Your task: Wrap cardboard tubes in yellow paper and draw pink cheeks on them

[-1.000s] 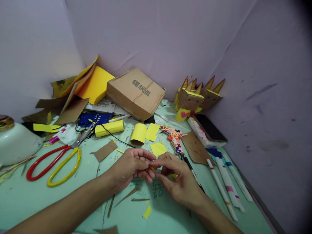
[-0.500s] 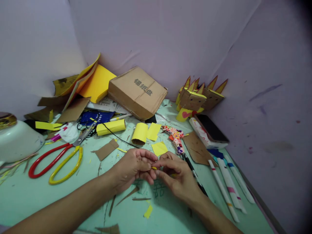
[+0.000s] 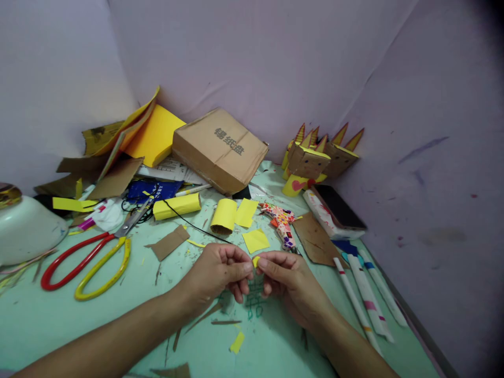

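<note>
In the head view, at the centre of the near half of the table (image 3: pixel 205 357), the small yellow chip (image 3: pixel 255 261) sits between the two hands, raised in front of the person and apart from the surface as far as can be judged. The right hand (image 3: pixel 293 281) grips the chip: thumb and index finger are pinched on its right side, leaving its left part exposed. The left hand (image 3: pixel 222 270) lies immediately to the left, thumb and index finger drawn together, tips pointing at the exposed side. Whether these tips touch the chip, or hold any part of it, cannot be told.

Governing relation: the chip lies directly left of the right-hand pinch and directly right of the left fingertips, at nearly the same height in the view. The right hand is the nearer, being in contact. The long axis of the chip cannot be fixed; the visible part is too small.

Reference positions: a yellow square (image 3: pixel 255 240) lies flat just beyond the chip. The glue gun (image 3: pixel 282 227) lies beyond the right hand, with its nozzle turned away to the left. The roll (image 3: pixel 224 216) stands beyond the left hand. The scissors (image 3: pixel 122 233) lie well to the left, blades pointing away.
</note>
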Available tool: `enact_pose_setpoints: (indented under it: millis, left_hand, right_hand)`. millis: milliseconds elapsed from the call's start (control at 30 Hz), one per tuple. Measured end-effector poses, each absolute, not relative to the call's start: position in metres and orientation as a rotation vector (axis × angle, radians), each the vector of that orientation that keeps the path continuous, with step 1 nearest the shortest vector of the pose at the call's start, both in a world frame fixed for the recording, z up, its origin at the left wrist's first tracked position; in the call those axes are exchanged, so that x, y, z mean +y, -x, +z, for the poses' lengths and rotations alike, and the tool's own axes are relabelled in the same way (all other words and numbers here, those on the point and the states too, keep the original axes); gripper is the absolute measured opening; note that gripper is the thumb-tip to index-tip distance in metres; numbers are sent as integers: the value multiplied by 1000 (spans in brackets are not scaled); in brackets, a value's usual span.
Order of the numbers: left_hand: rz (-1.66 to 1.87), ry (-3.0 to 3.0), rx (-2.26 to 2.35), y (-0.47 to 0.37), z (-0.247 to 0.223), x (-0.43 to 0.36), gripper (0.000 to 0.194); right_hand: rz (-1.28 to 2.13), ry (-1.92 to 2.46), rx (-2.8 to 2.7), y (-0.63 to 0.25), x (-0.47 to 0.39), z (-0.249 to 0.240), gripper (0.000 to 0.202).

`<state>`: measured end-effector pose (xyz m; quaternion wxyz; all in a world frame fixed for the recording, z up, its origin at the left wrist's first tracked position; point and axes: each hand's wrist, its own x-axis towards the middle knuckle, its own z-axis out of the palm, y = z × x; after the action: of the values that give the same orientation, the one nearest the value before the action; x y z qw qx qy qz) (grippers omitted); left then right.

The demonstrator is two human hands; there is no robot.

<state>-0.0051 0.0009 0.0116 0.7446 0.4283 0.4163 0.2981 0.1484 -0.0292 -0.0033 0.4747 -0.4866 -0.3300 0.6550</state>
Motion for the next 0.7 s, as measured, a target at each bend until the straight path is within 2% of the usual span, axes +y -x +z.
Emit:
enact_pose_setpoints:
  millis: [300, 700]
  left_hand:
    - [634, -966, 926, 6, 8, 1, 23]
    - [608, -1120, 1060, 5, 16, -1, 13]
  right_hand:
    - [1588, 1185, -900, -149, -29, -6, 22]
    - [1492, 1260, -1017, -148, -28, -5, 22]
